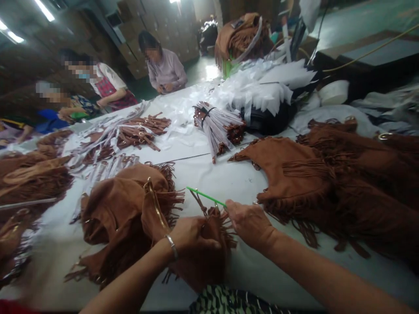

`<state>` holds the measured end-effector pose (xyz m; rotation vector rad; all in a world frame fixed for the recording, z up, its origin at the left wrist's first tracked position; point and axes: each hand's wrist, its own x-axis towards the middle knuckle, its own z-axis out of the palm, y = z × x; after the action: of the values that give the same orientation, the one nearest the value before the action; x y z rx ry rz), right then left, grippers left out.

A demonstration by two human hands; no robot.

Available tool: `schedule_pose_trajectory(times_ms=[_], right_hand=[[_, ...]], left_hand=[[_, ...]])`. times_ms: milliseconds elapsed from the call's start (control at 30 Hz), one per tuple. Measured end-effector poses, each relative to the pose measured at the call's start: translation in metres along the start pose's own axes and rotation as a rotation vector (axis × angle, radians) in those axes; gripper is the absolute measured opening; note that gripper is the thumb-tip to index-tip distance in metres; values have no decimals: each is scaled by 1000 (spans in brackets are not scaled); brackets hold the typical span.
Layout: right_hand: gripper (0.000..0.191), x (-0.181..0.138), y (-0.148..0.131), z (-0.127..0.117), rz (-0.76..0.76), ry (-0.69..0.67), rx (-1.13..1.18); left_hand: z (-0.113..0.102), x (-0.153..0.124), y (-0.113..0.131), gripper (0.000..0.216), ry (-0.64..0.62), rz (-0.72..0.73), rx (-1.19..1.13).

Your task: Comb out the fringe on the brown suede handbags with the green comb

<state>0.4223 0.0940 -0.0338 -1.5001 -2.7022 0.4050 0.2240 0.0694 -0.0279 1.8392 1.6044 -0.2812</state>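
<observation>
I am watching the brown fringed bag (209,257) sitting at the lower centre of the frame, on the near edge of the counter (222,174). The left hand (193,237), wearing a silver bracelet (172,246), is clamping the bag's top. The right hand (250,222) is pinching a thin green strip (206,196) that is slanting up to the left over the fringe. The two hands are working close together but not touching.

A second brown bag (121,209) is lying just to the left, and a heap of fringed bags (343,183) is filling the right. White sheeting is covering the counter. A tied strap bundle (216,124) and white paper pieces (262,87) are lying in the upper middle. Three co-workers (163,65) are working at the upper left, with cardboard boxes (153,22) stacked behind them in a dim room.
</observation>
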Motion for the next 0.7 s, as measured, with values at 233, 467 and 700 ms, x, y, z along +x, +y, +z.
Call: schedule_pose_trajectory(times_ms=[233,467,700], right_hand=[[21,-6,-7,-10,-75,-74,169],[32,11,31,-68,252,271,1030],[22,9,21,-21,246,-258,800]], left_hand=[[12,-5,19,40,150,186,-622],[27,-4,7,38,263,115,-707],[17,-29,-7,22,541,171,-462]])
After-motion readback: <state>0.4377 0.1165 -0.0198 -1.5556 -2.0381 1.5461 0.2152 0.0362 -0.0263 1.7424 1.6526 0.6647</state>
